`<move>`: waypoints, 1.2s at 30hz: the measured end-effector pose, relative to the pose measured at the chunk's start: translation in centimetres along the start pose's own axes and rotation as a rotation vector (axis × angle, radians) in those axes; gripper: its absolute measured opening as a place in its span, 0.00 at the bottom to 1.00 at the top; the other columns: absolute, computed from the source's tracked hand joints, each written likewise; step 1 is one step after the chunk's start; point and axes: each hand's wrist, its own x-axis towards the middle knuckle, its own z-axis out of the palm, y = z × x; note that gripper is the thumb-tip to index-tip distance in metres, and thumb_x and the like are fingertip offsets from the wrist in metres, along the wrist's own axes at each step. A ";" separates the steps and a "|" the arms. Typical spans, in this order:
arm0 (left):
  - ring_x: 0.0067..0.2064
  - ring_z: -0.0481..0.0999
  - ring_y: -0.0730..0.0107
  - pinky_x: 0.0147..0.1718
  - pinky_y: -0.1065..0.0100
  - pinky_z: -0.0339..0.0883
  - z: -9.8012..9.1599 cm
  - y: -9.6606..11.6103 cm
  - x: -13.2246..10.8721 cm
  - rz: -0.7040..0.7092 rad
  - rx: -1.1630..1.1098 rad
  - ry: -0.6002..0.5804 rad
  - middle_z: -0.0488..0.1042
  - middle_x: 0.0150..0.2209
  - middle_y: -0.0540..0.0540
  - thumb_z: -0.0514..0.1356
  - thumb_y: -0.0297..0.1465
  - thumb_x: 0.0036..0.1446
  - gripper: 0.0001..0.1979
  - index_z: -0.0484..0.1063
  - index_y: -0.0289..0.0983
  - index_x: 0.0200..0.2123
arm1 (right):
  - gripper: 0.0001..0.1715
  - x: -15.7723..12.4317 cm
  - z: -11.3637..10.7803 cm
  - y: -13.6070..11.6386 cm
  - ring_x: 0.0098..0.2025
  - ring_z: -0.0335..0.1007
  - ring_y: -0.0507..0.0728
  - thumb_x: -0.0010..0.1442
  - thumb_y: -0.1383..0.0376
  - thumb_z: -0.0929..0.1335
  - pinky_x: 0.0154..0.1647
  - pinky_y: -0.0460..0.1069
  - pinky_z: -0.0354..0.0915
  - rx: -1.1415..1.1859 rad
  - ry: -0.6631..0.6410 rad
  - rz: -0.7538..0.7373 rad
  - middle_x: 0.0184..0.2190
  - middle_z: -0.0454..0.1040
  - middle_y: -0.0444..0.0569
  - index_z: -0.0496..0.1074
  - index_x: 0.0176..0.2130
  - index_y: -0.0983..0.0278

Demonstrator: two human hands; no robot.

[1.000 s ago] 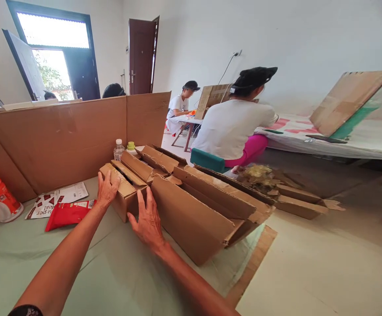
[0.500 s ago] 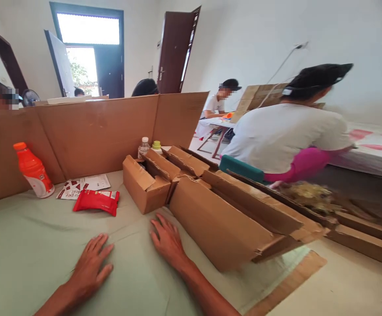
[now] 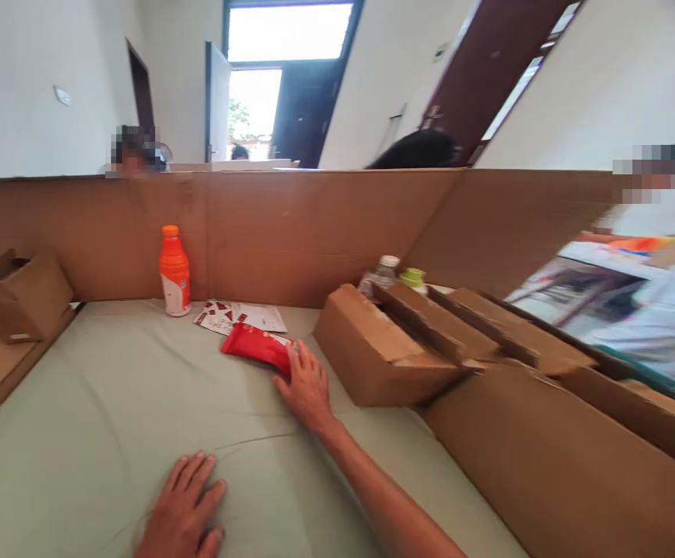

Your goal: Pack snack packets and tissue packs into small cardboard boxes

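Right hand [image 3: 308, 387] lies palm down on the bench [image 3: 81, 418], which is covered in pale green cloth. Its arm stretches forward from the lower right, wrist low. The fingers are extended and their tips meet the near right end of the red packet [image 3: 256, 349]. The grip is released, nothing enclosed, contact only. The step in hand reads as a reach onto the packet, grasp not yet made. To take it up, the fingers would have to curl over the packet's near edge and pinch against the thumb, since it lies flat on the cloth. Left hand [image 3: 183, 511] rests well nearer the body than the packet, palm flat, fingers spread, grip slack and empty. Just behind the packet and touching it is a printed leaflet [image 3: 241, 316]. Behind and left of the packet stands an orange bottle [image 3: 174, 271], upright against the cardboard screen [image 3: 291, 232]. Right of the packet, near but apart, is a brown carton [image 3: 372, 349] with raised flaps. Beyond the carton, two bottle tops show, one clear [image 3: 380, 273], one green-capped [image 3: 412, 277]. Far left of the packet is a small open box [image 3: 20, 298]. Other people's heads show above the screen.
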 end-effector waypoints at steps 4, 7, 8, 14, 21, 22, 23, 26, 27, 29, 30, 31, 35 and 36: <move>0.63 0.73 0.56 0.62 0.55 0.68 -0.4 -0.5 -2.3 0.056 -0.088 -0.076 0.74 0.62 0.42 0.62 0.33 0.61 0.18 0.71 0.45 0.55 | 0.29 3.5 1.4 -1.9 0.57 0.69 0.68 0.63 0.71 0.65 0.52 0.58 0.65 -0.022 -0.065 0.031 0.58 0.75 0.60 0.70 0.62 0.64; 0.64 0.73 0.59 0.60 0.60 0.70 -3.2 -2.8 -3.9 -0.079 -0.173 -0.090 0.72 0.64 0.43 0.63 0.32 0.61 0.17 0.73 0.46 0.53 | 0.26 2.2 2.8 -2.9 0.57 0.70 0.67 0.64 0.72 0.63 0.51 0.57 0.65 -0.012 -0.053 -0.057 0.56 0.77 0.58 0.73 0.59 0.64; 0.64 0.72 0.58 0.59 0.60 0.71 -4.6 -4.2 -4.2 -0.189 -0.175 -0.070 0.71 0.65 0.42 0.63 0.33 0.59 0.19 0.73 0.46 0.54 | 0.26 1.2 3.3 -3.3 0.58 0.69 0.66 0.64 0.72 0.64 0.52 0.57 0.64 -0.014 -0.037 -0.114 0.57 0.76 0.57 0.73 0.59 0.63; 0.65 0.70 0.47 0.61 0.46 0.68 -14.2 -18.8 -0.6 -0.700 0.163 0.222 0.68 0.65 0.35 0.57 0.30 0.59 0.20 0.75 0.40 0.54 | 0.27 -3.1 5.3 -4.8 0.58 0.70 0.64 0.63 0.70 0.63 0.53 0.56 0.65 0.018 0.074 -0.360 0.59 0.76 0.53 0.72 0.60 0.62; 0.74 0.45 0.39 0.69 0.37 0.47 -22.5 -34.6 8.0 -1.000 0.430 0.347 0.48 0.73 0.30 0.63 0.28 0.60 0.30 0.63 0.34 0.65 | 0.25 -2.9 5.7 -4.2 0.55 0.73 0.63 0.65 0.68 0.60 0.50 0.56 0.67 0.015 0.166 -0.411 0.56 0.77 0.55 0.71 0.58 0.64; 0.72 0.53 0.40 0.67 0.37 0.52 -22.8 -35.6 8.6 -1.026 0.432 0.320 0.56 0.71 0.32 0.64 0.30 0.61 0.27 0.65 0.35 0.63 | 0.25 -2.9 5.8 -4.2 0.54 0.73 0.64 0.65 0.68 0.60 0.49 0.56 0.67 0.016 0.178 -0.415 0.56 0.77 0.56 0.71 0.58 0.65; 0.68 0.61 0.43 0.64 0.38 0.58 -23.0 -36.2 9.1 -1.046 0.428 0.293 0.63 0.67 0.35 0.64 0.33 0.63 0.24 0.67 0.36 0.60 | 0.25 -3.0 5.9 -4.2 0.55 0.73 0.64 0.65 0.68 0.60 0.49 0.56 0.67 0.017 0.186 -0.416 0.56 0.77 0.56 0.70 0.59 0.65; 0.55 0.75 0.55 0.54 0.47 0.72 -22.4 -35.7 9.1 -1.045 0.409 0.230 0.73 0.57 0.41 0.62 0.38 0.66 0.19 0.71 0.37 0.56 | 0.26 -3.1 6.2 -4.2 0.55 0.73 0.64 0.64 0.69 0.60 0.50 0.56 0.67 0.033 0.177 -0.406 0.57 0.77 0.55 0.70 0.59 0.64; 0.53 0.76 0.57 0.52 0.49 0.73 -21.9 -34.8 8.7 -1.019 0.403 0.217 0.74 0.56 0.41 0.62 0.39 0.66 0.18 0.71 0.37 0.55 | 0.26 -3.1 6.3 -4.2 0.56 0.72 0.63 0.64 0.69 0.60 0.51 0.56 0.67 0.041 0.164 -0.398 0.57 0.76 0.54 0.71 0.59 0.63; 0.52 0.77 0.58 0.52 0.49 0.72 -21.1 -31.9 7.3 -0.932 0.385 0.195 0.75 0.53 0.42 0.62 0.38 0.66 0.16 0.73 0.36 0.52 | 0.27 -2.9 6.3 -4.2 0.56 0.72 0.63 0.63 0.70 0.60 0.51 0.55 0.66 0.059 0.131 -0.368 0.58 0.76 0.54 0.71 0.59 0.63; 0.52 0.77 0.58 0.54 0.48 0.71 -20.8 -30.0 6.4 -0.876 0.371 0.189 0.76 0.51 0.42 0.62 0.38 0.66 0.14 0.74 0.36 0.50 | 0.27 -2.8 6.2 -4.2 0.57 0.71 0.63 0.63 0.71 0.60 0.51 0.55 0.66 0.069 0.115 -0.337 0.58 0.76 0.54 0.71 0.59 0.63; 0.52 0.77 0.58 0.56 0.47 0.69 -20.5 -28.0 5.4 -0.816 0.355 0.185 0.78 0.48 0.43 0.61 0.36 0.66 0.11 0.75 0.36 0.47 | 0.28 -2.7 6.0 -4.2 0.57 0.71 0.63 0.63 0.71 0.60 0.51 0.55 0.66 0.082 0.103 -0.293 0.57 0.76 0.54 0.71 0.59 0.63; 0.49 0.79 0.59 0.59 0.50 0.67 -20.0 -18.7 1.1 -0.587 0.266 0.186 0.82 0.41 0.44 0.54 0.31 0.64 0.11 0.77 0.40 0.38 | 0.30 -2.0 4.7 -4.4 0.59 0.69 0.65 0.62 0.72 0.60 0.54 0.58 0.65 0.145 0.083 -0.048 0.57 0.75 0.56 0.70 0.61 0.64; 0.49 0.79 0.59 0.59 0.50 0.67 -20.0 -16.4 0.2 -0.535 0.241 0.181 0.82 0.40 0.45 0.53 0.31 0.64 0.12 0.76 0.41 0.37 | 0.30 -1.9 4.2 -4.5 0.59 0.68 0.66 0.62 0.72 0.60 0.54 0.59 0.64 0.154 0.076 0.010 0.58 0.75 0.58 0.70 0.61 0.65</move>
